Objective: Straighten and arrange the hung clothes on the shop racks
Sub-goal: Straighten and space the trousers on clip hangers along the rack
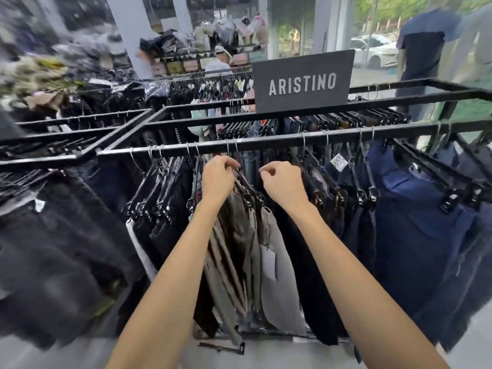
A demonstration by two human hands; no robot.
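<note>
Two bare forearms reach up from the lower edge of the frame to the middle of the rack.

- Left hand (218, 179): fingers curled round the top of a black plastic clip hanger (246, 186), just under the rail.
- Right hand (285, 182): just right of the left, apart from it; fingers curled in narrow toward the thumb, nothing seen in them.
- Black square-tube metal rail (269, 145): runs across the middle of the frame and carries rows of steel hooks.
- Grey and khaki trousers (234, 235): centre, hung from the gripped hanger and its neighbours, bunched close and slanting.
- Pale grey trousers (278, 265): touching the right of that bunch, with a paper tag at the waist.
- Black trousers on clip hangers (159, 214): left of centre, hangers crowded and tilted.
- Navy blue trousers (399, 227): right of the frame, clipped in a row.
- White printed paper tag (338, 162): hangs below the rail, right of the hands.
- Dark faded denim garments (53, 235): lower left, on an adjoining rack.
- Charcoal sign lettered ARISTINO in white (302, 81): stands upright on the far rail, upper centre.
- Loose black clip hanger (223, 346): lies on the pale floor beneath the trousers.
- Figure in a navy T-shirt (423, 43): upper right, blurred, beside the window.
</note>
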